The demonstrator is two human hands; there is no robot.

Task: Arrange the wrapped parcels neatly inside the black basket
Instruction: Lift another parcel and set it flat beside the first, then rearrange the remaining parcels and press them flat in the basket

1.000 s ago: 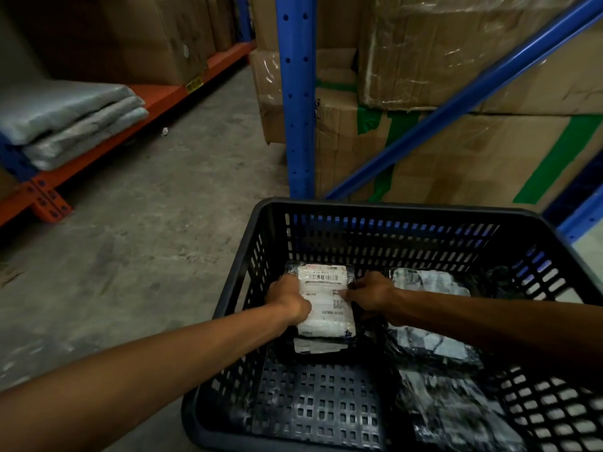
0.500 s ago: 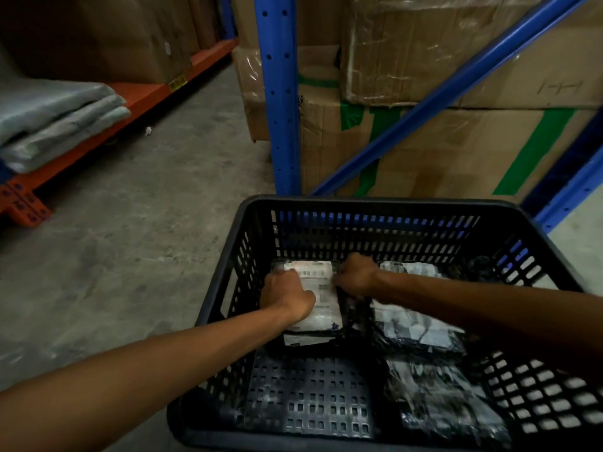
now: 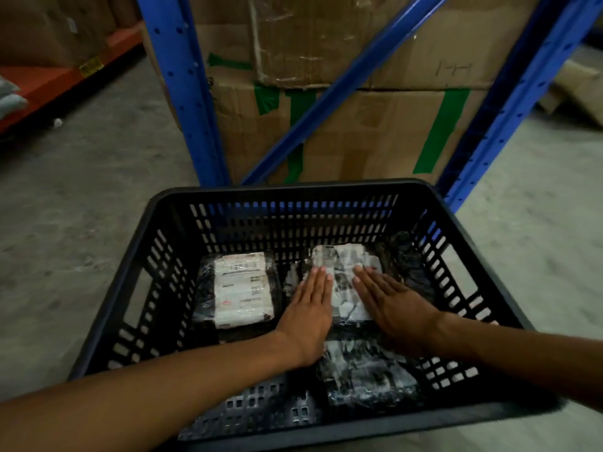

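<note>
A black slotted basket point(image 3: 153, 265) stands on the concrete floor. Inside at the back left lies a wrapped parcel with a white shipping label point(image 3: 241, 288), flat and untouched. To its right lies a second wrapped parcel point(image 3: 342, 265), black and white under clear film. My left hand point(image 3: 310, 308) and my right hand point(image 3: 391, 305) both rest flat on it, palms down, fingers straight and together, gripping nothing. A third wrapped parcel point(image 3: 365, 373) lies nearer to me, partly under my wrists. Something dark and crumpled point(image 3: 404, 252) sits in the back right corner.
A blue steel rack point(image 3: 186, 93) with a diagonal brace stands right behind the basket, holding taped cardboard boxes point(image 3: 359, 132). An orange shelf point(image 3: 42, 83) with more boxes runs along the far left. Concrete floor surrounds the basket.
Both hands let go of the labelled parcel, which now lies flat at the back left, and moved right onto the second parcel. The view tilted down and closer.
</note>
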